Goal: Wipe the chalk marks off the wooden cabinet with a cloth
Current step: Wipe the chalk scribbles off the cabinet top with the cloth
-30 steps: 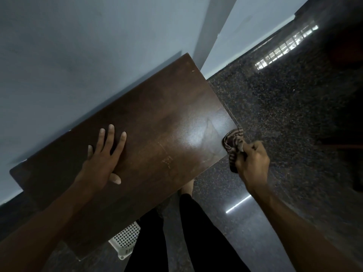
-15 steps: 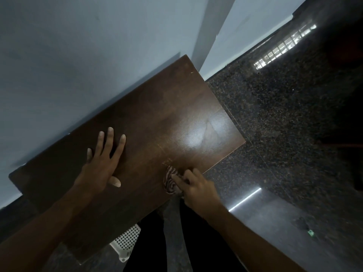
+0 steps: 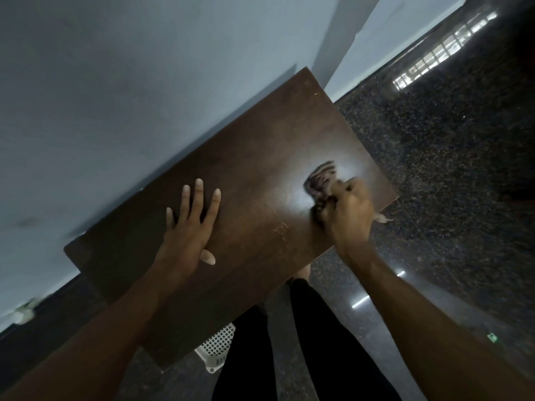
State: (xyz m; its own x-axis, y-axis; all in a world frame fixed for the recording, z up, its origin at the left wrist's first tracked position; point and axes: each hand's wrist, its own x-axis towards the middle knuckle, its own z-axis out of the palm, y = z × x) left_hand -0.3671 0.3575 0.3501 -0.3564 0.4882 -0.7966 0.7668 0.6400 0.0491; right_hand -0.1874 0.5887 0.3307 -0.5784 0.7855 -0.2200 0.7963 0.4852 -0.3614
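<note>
gripping bunched cloth (image 3: 321,176), right hand (image 3: 347,209) rubbing cabinet (image 3: 246,151) top near right edge; left hand (image 3: 188,230) lying flat, spread, bracing middle. faint chalk marks (image 3: 281,228) showing near front edge: needing firm, overlapping strokes.

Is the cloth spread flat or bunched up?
Bunched: the right hand grips the striped cloth crumpled in curled fingers against the dark wooden cabinet.

Left hand (image 3: 188,230) lies flat on the cabinet (image 3: 260,146), fingers straight and spread. Right hand (image 3: 347,209), near the cabinet's right end, is fisted round the cloth (image 3: 321,176).
</note>
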